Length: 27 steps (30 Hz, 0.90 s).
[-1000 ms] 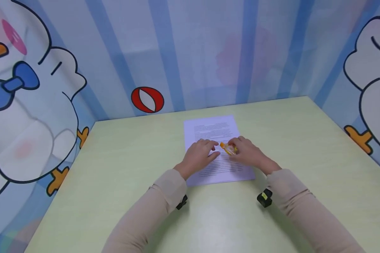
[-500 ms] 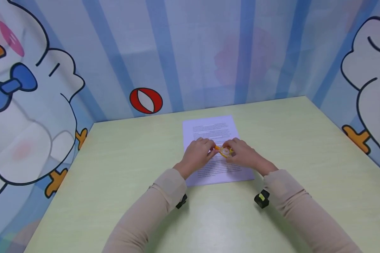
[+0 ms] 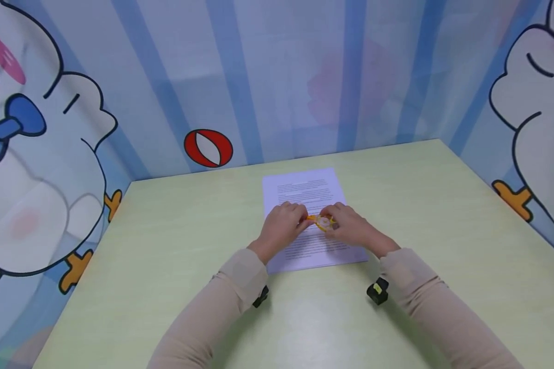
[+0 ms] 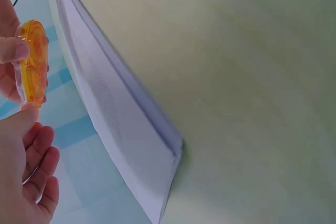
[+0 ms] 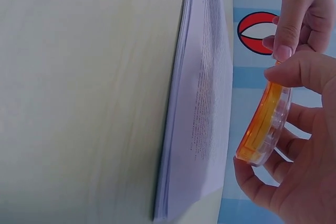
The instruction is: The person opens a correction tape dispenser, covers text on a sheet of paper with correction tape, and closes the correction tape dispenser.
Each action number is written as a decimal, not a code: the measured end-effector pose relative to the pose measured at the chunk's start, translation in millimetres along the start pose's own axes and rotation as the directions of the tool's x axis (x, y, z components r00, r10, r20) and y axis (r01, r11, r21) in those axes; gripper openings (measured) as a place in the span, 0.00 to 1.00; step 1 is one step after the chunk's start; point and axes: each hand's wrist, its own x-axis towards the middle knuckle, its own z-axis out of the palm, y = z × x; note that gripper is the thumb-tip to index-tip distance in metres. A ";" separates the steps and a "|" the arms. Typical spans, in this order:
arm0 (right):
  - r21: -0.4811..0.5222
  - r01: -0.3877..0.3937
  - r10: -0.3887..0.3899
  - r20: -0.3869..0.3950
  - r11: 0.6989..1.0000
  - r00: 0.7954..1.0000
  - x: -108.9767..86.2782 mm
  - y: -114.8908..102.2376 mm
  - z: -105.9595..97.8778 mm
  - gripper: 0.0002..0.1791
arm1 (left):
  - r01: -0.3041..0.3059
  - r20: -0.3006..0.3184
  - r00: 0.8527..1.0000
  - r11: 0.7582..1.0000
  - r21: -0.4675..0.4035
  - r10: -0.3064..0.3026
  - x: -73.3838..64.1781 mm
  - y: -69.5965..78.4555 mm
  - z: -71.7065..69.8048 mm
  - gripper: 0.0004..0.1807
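An orange and clear correction tape is held just above a stack of printed paper. My right hand grips its rounded body, with the thumb on one end and fingers under the other, as the right wrist view shows. The narrow tip end is pinched between thumb and forefinger of my left hand; the left wrist view shows that hand's other fingers loosely curled. Seen from the left wrist, the correction tape stands on edge, apart from the paper. My left fingertips mostly hide the tip.
A pale wooden table lies under the paper and both arms. Printed curtains with blue stripes close off the back and sides. Small black devices sit at the wrists below the beige sleeves.
My left hand, which was apart from the correction tape a second ago, has come to pinch its tip end. The right hand has brought the correction tape slightly left. The head view has shifted slightly.
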 end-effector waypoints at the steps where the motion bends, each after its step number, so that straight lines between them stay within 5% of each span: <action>1: 0.001 -0.002 0.002 0.002 1.000 1.000 0.1 -0.1 0.4 0.24 | 0.002 -0.010 1.000 1.000 -0.001 -0.002 -1.3 0.1 0.5 0.13; 13: 0.066 -0.003 0.005 -0.034 0.998 0.999 2.4 1.6 4.8 0.24 | -0.024 -0.159 0.987 0.999 0.025 0.028 -11.2 10.2 -0.3 0.11; 27: 0.139 0.044 -0.039 -0.038 0.989 0.999 2.5 0.1 4.7 0.25 | -0.024 -0.153 0.988 1.000 -0.011 0.022 -11.0 12.9 -0.9 0.14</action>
